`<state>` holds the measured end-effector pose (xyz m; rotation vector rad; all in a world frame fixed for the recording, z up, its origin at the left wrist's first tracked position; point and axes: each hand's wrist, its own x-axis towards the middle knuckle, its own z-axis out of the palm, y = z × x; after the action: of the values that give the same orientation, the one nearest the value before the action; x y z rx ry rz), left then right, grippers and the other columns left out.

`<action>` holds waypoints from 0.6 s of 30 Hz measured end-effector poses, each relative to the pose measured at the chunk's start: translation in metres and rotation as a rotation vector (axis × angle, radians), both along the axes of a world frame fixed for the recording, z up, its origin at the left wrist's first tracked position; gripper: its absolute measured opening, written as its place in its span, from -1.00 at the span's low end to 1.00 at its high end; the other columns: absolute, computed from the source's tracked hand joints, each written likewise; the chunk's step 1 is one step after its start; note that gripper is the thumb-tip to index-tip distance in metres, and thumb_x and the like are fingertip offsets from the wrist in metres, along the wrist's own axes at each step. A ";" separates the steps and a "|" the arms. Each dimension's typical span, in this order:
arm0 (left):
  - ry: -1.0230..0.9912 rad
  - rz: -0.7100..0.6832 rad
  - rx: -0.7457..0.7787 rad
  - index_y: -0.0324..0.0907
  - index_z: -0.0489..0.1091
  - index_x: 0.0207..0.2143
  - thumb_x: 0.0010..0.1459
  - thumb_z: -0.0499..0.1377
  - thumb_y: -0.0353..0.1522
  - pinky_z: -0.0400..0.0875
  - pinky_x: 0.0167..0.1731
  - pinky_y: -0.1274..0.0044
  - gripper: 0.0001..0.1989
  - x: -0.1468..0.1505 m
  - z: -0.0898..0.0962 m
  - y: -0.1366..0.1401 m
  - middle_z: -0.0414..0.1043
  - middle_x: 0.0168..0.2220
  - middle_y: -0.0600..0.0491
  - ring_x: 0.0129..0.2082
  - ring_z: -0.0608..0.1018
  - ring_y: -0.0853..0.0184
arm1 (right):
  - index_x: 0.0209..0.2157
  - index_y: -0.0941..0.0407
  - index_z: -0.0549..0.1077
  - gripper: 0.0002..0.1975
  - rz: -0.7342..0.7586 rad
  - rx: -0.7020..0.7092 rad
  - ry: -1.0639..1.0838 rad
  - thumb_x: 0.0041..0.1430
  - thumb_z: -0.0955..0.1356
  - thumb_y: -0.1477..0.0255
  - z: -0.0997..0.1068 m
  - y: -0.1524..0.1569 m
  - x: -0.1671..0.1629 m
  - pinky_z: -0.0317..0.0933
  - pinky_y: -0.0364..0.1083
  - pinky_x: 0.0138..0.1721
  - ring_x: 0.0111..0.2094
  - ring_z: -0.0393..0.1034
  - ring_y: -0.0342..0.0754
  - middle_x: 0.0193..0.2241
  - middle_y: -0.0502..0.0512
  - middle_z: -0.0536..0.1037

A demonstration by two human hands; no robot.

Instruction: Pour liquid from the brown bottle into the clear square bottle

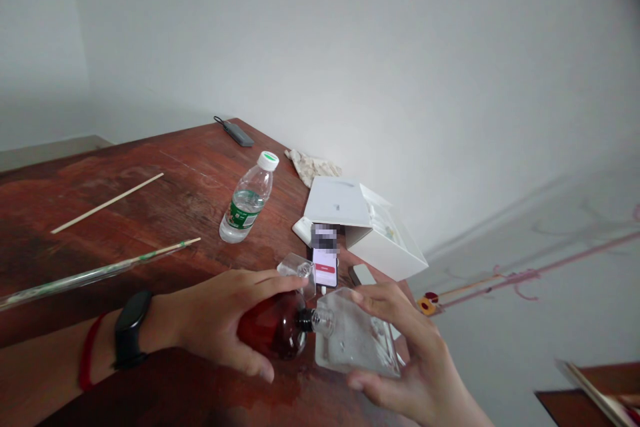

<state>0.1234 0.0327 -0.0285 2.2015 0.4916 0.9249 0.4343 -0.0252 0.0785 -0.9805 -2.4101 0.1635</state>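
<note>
My left hand (225, 320) is wrapped round a dark red-brown bottle (275, 327), tipped on its side with its black neck pointing right. My right hand (410, 353) grips a clear square bottle (350, 333) between thumb and fingers, its open neck pointing left. The two necks meet end to end; whether liquid is passing between them I cannot tell. Just behind the red-brown bottle is a small clear container (299, 268), partly hidden by my left fingers. Beyond my hands a lit phone (325, 267) lies face up with a cable at its lower end.
A water bottle (247, 203) stands upright behind my left hand. One chopstick (107, 203) lies bare, and wrapped chopsticks (100, 273) lie nearer. A white box (385, 240) with its lid (337, 200), a cloth (313, 167) and a grey device (237, 133) sit further back, by the wall.
</note>
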 end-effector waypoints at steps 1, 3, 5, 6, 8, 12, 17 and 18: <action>0.003 -0.002 -0.002 -0.03 0.15 0.52 0.19 0.45 0.04 0.44 0.31 0.17 -0.01 0.000 0.001 0.000 0.45 0.38 -0.17 0.29 0.57 -0.11 | 0.32 -0.02 0.43 -0.35 -0.001 0.002 -0.002 0.38 0.46 -0.07 0.000 0.000 0.000 0.57 0.17 0.01 0.07 0.61 0.20 0.07 0.24 0.65; 0.004 -0.005 -0.003 -0.03 0.15 0.52 0.19 0.45 0.04 0.45 0.31 0.17 -0.02 0.000 0.001 -0.001 0.45 0.38 -0.17 0.30 0.56 -0.12 | 0.32 -0.02 0.43 -0.36 0.002 0.002 -0.008 0.38 0.46 -0.06 0.001 0.000 0.001 0.57 0.18 -0.01 0.06 0.62 0.21 0.07 0.24 0.65; -0.003 -0.004 -0.002 -0.02 0.14 0.52 0.18 0.46 0.03 0.44 0.31 0.15 0.00 0.000 0.000 -0.001 0.45 0.38 -0.17 0.29 0.56 -0.12 | 0.33 -0.03 0.43 -0.35 -0.004 0.006 -0.013 0.37 0.47 -0.06 0.001 0.000 0.001 0.56 0.20 -0.02 0.05 0.62 0.23 0.06 0.24 0.66; -0.009 -0.007 -0.001 -0.01 0.14 0.52 0.17 0.47 0.03 0.44 0.31 0.15 0.01 0.001 -0.001 0.000 0.45 0.38 -0.17 0.29 0.57 -0.13 | 0.33 -0.04 0.42 -0.34 -0.008 0.007 -0.015 0.37 0.47 -0.07 0.001 0.000 0.001 0.55 0.21 -0.02 0.05 0.62 0.23 0.06 0.23 0.66; -0.025 -0.017 0.004 0.00 0.14 0.53 0.14 0.49 0.03 0.43 0.31 0.13 0.03 0.002 -0.004 0.001 0.45 0.37 -0.17 0.28 0.57 -0.14 | 0.33 -0.04 0.42 -0.34 -0.011 0.011 -0.017 0.37 0.47 -0.07 0.001 0.000 0.001 0.54 0.23 -0.01 0.05 0.62 0.24 0.05 0.23 0.66; -0.044 -0.026 0.015 0.00 0.12 0.53 0.14 0.49 0.03 0.44 0.31 0.13 0.05 0.003 -0.007 0.002 0.45 0.37 -0.19 0.29 0.57 -0.16 | 0.33 -0.04 0.44 -0.36 -0.005 0.023 -0.026 0.38 0.46 -0.07 0.002 0.000 0.001 0.54 0.23 0.00 0.05 0.62 0.24 0.05 0.23 0.67; -0.034 -0.028 0.010 -0.01 0.12 0.52 0.15 0.50 -0.01 0.45 0.30 0.15 0.03 0.003 -0.006 0.004 0.46 0.37 -0.19 0.29 0.57 -0.15 | 0.33 -0.04 0.45 -0.35 -0.009 0.019 -0.020 0.36 0.48 -0.05 0.002 0.001 0.001 0.55 0.21 -0.01 0.05 0.62 0.24 0.06 0.23 0.68; -0.034 -0.031 0.010 -0.01 0.13 0.52 0.14 0.50 -0.01 0.46 0.29 0.15 0.04 0.003 -0.006 0.004 0.45 0.37 -0.19 0.29 0.57 -0.15 | 0.33 -0.04 0.45 -0.35 -0.012 0.014 -0.022 0.36 0.48 -0.05 0.002 0.001 0.001 0.56 0.22 -0.01 0.05 0.62 0.24 0.06 0.23 0.68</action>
<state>0.1268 0.0369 -0.0347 2.1927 0.4362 0.9487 0.4356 -0.0247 0.0801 -0.9946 -2.4217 0.1322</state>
